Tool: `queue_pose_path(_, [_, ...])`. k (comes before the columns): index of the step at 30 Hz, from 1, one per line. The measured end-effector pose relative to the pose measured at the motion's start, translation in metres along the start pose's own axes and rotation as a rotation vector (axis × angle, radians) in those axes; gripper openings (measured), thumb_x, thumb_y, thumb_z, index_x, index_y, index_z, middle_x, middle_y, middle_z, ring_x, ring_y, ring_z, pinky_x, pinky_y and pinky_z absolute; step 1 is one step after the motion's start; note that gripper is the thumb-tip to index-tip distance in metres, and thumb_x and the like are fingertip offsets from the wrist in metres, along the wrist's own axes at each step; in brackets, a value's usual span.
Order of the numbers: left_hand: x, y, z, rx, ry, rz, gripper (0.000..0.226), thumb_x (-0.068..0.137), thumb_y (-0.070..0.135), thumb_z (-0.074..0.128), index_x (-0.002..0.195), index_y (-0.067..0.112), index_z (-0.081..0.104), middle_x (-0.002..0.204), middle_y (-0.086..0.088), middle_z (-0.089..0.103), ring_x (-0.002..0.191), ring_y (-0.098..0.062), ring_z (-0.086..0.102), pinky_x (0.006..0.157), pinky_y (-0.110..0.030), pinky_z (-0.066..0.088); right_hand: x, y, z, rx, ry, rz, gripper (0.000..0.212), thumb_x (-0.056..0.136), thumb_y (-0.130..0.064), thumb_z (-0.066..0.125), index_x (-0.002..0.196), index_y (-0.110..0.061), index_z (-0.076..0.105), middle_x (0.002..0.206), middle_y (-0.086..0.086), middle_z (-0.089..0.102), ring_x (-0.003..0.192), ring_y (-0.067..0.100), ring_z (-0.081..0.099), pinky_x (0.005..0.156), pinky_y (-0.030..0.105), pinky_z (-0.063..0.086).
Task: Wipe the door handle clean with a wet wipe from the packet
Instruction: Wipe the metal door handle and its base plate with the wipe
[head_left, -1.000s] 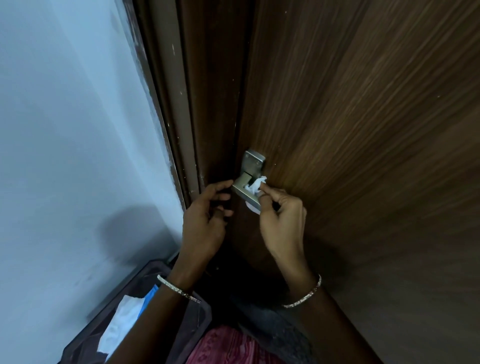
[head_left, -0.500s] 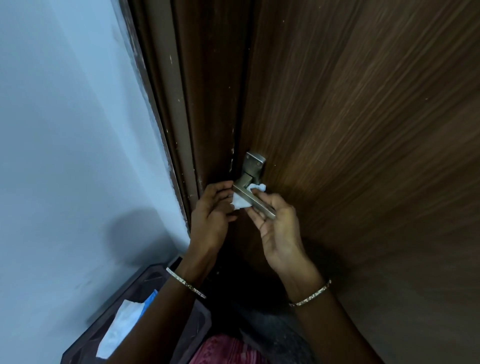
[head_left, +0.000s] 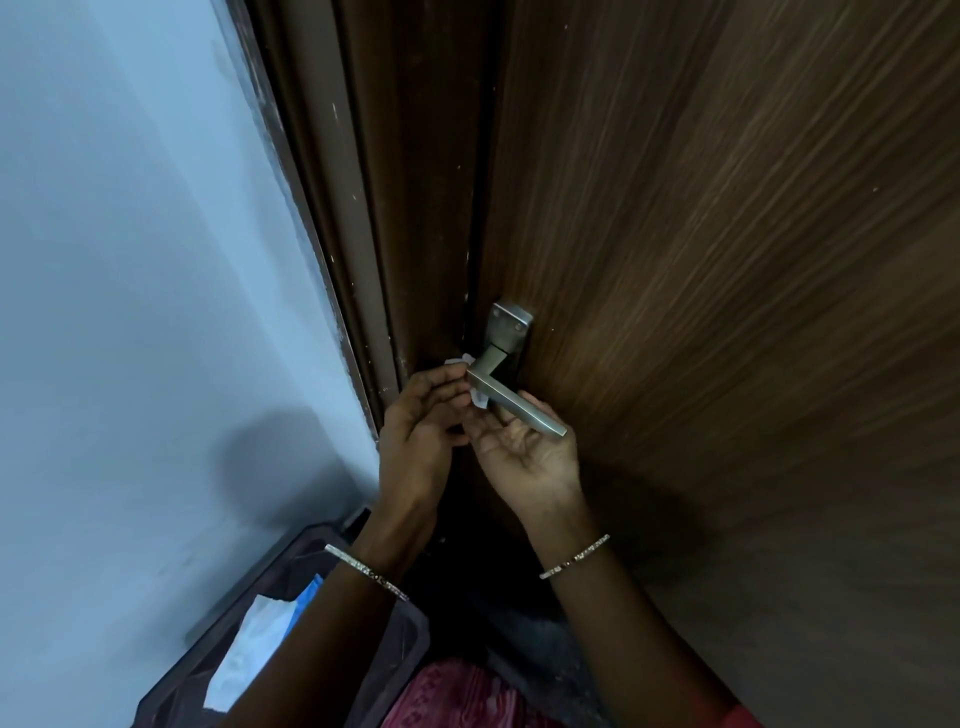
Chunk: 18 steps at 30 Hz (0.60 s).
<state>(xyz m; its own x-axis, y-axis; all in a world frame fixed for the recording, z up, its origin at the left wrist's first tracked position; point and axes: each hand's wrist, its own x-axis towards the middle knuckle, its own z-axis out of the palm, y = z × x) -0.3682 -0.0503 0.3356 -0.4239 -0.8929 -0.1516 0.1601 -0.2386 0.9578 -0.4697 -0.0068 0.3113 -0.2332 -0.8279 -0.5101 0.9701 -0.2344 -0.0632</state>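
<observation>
A square-section metal door handle (head_left: 514, 400) sticks out from its plate (head_left: 510, 326) on the brown wooden door (head_left: 727, 260). A small white wet wipe (head_left: 478, 397) is bunched against the handle's left end, with a corner showing above my fingers. My left hand (head_left: 423, 415) pinches the wipe at that end. My right hand (head_left: 524, 452) lies palm up under the lever, fingers spread and touching the wipe from below. The wet wipe packet (head_left: 254, 649), white and blue, lies low at the left.
A dark crate-like bin (head_left: 395, 644) at the bottom left holds the packet, against a pale blue wall (head_left: 130, 312). The brown door frame (head_left: 363, 234) runs between wall and door. Pink patterned cloth (head_left: 457, 696) shows at the bottom edge.
The wipe has gone from my right fingers at the handle's neck to my left hand at the lever's left end. My right hand turned palm up under the lever.
</observation>
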Motion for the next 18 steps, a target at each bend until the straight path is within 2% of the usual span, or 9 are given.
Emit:
queue_pose_path(3, [0.000, 0.000, 0.001, 0.002, 0.009, 0.002, 0.035, 0.090, -0.006, 0.045, 0.108, 0.015, 0.067, 0.097, 0.000, 0.073, 0.087, -0.005, 0.070, 0.061, -0.017, 0.053, 0.006, 0.001, 0.006, -0.077, 0.024, -0.008, 0.025, 0.084, -0.005, 0.054, 0.091, 0.010, 0.074, 0.097, 0.023, 0.071, 0.108, 0.032, 0.063, 0.115, 0.039, 0.035])
queue_pose_path(5, [-0.001, 0.000, 0.002, 0.023, 0.024, 0.005, 0.032, 0.090, -0.001, 0.049, 0.109, 0.016, 0.068, 0.098, 0.000, 0.074, 0.088, -0.005, 0.070, 0.063, -0.018, 0.053, 0.007, 0.001, 0.005, -0.113, 0.083, -0.040, 0.019, 0.089, 0.005, 0.053, 0.097, 0.009, 0.070, 0.099, 0.020, 0.070, 0.112, 0.029, 0.062, 0.114, 0.037, 0.038])
queue_pose_path(8, [0.000, -0.002, 0.002, 0.062, 0.058, -0.024, 0.027, 0.089, 0.006, 0.057, 0.107, 0.023, 0.069, 0.100, 0.000, 0.075, 0.096, -0.008, 0.070, 0.071, -0.026, 0.053, 0.002, -0.006, -0.004, -0.008, 0.175, -0.056, 0.020, 0.093, 0.007, 0.054, 0.111, 0.010, 0.061, 0.105, 0.019, 0.068, 0.120, 0.026, 0.060, 0.105, 0.036, 0.048])
queue_pose_path(10, [0.001, -0.002, 0.002, 0.063, 0.061, -0.039, 0.027, 0.089, 0.007, 0.057, 0.107, 0.023, 0.069, 0.099, 0.003, 0.075, 0.096, -0.007, 0.070, 0.071, -0.025, 0.053, -0.006, -0.011, -0.009, -0.015, 0.168, -0.072, 0.020, 0.093, 0.006, 0.056, 0.112, 0.009, 0.062, 0.105, 0.017, 0.069, 0.112, 0.023, 0.064, 0.093, 0.033, 0.057])
queue_pose_path(12, [0.000, 0.000, 0.002, 0.061, 0.061, -0.047, 0.028, 0.089, 0.005, 0.056, 0.107, 0.023, 0.069, 0.100, 0.004, 0.075, 0.097, -0.007, 0.069, 0.070, -0.024, 0.053, -0.014, -0.018, -0.011, -0.048, 0.151, -0.106, 0.021, 0.084, 0.005, 0.064, 0.105, 0.006, 0.067, 0.101, 0.016, 0.073, 0.097, 0.022, 0.072, 0.082, 0.031, 0.060])
queue_pose_path(15, [0.000, 0.001, 0.002, 0.067, 0.060, -0.048, 0.030, 0.090, 0.003, 0.055, 0.111, 0.019, 0.068, 0.103, 0.001, 0.075, 0.102, -0.012, 0.068, 0.072, -0.026, 0.054, -0.024, -0.025, -0.005, -0.227, 0.171, -0.214, 0.024, 0.068, 0.002, 0.074, 0.091, -0.002, 0.077, 0.096, 0.010, 0.077, 0.083, 0.014, 0.076, 0.078, 0.027, 0.060])
queue_pose_path(18, [-0.001, 0.001, 0.003, 0.053, 0.075, -0.049, 0.029, 0.090, 0.004, 0.055, 0.111, 0.019, 0.069, 0.102, 0.001, 0.075, 0.102, -0.012, 0.068, 0.073, -0.028, 0.054, -0.031, -0.024, -0.001, -0.452, 0.172, -0.436, 0.016, 0.073, 0.002, 0.076, 0.087, -0.005, 0.080, 0.095, 0.012, 0.077, 0.086, 0.016, 0.075, 0.071, 0.024, 0.060])
